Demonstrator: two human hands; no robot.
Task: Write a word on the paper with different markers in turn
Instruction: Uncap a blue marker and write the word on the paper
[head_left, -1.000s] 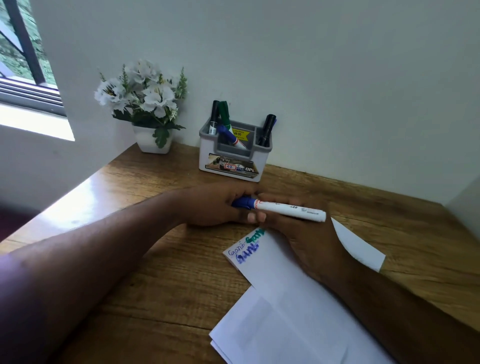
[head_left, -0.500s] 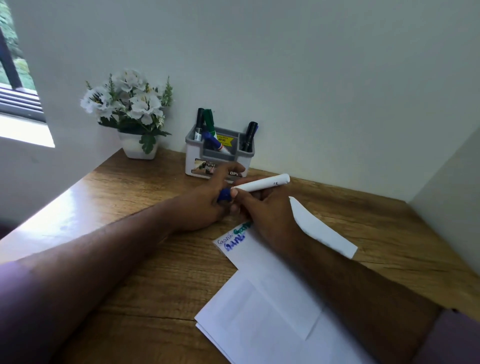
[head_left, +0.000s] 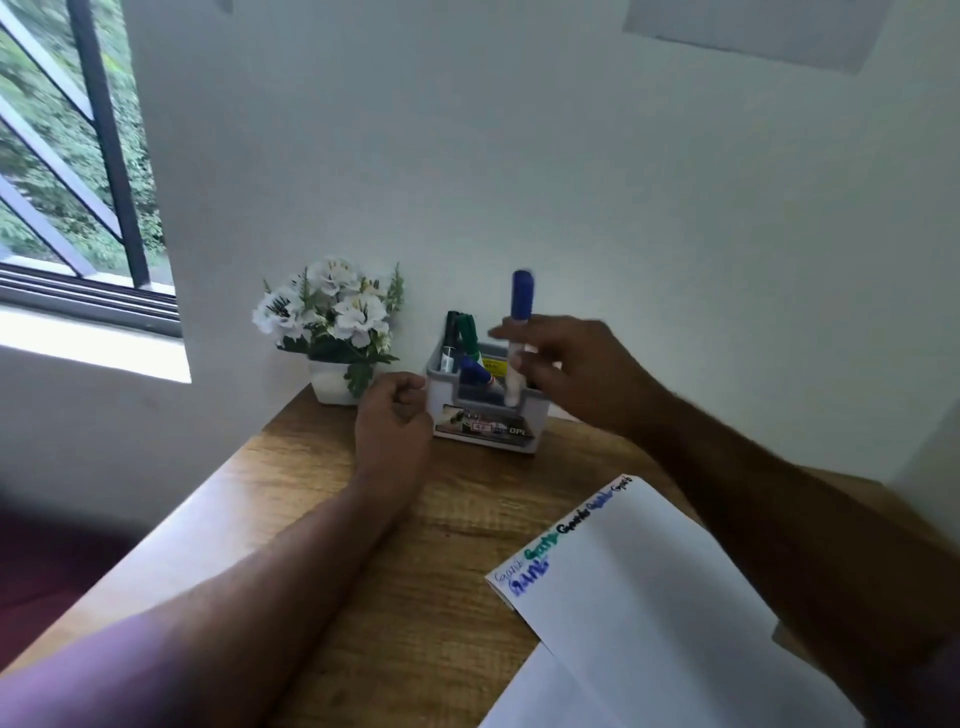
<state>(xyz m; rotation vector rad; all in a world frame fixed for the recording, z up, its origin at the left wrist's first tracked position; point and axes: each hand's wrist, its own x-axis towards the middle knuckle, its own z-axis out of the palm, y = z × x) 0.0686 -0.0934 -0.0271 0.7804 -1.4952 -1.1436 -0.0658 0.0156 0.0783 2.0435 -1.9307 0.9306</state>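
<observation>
Item: white-barrelled marker with a blue cap (head_left: 520, 332), standing upright, cap uppermost, its lower end reaching down into the right-hand compartment of the grey plastic marker holder (head_left: 487, 415). The right hand (head_left: 576, 374) is pinching the barrel between thumb and fingertips, the remaining fingers loosely bent; the hand is blurred, so finer detail is not readable.

Item: left hand (head_left: 392, 421), sitting just beside the holder's left wall with fingers curled inward; whether it is touching the holder cannot be told, and nothing is showing in its grasp.

Item: holder contents, left compartment: a black marker (head_left: 450, 340), a green-capped marker (head_left: 469, 335) and a second blue-capped marker (head_left: 475, 373) leaning at a tilt.

Item: white sheet of paper (head_left: 649, 597), lying on the wooden desk (head_left: 415, 597) near the person, well apart from the holder, bearing short words along its far edge in pale blue, green, black and blue ink, with one more blue word beneath.

Item: white pot of white artificial flowers (head_left: 332, 322), standing left of the holder against the white wall (head_left: 519, 156).

Item: barred window (head_left: 67, 156), occupying the far left.
</observation>
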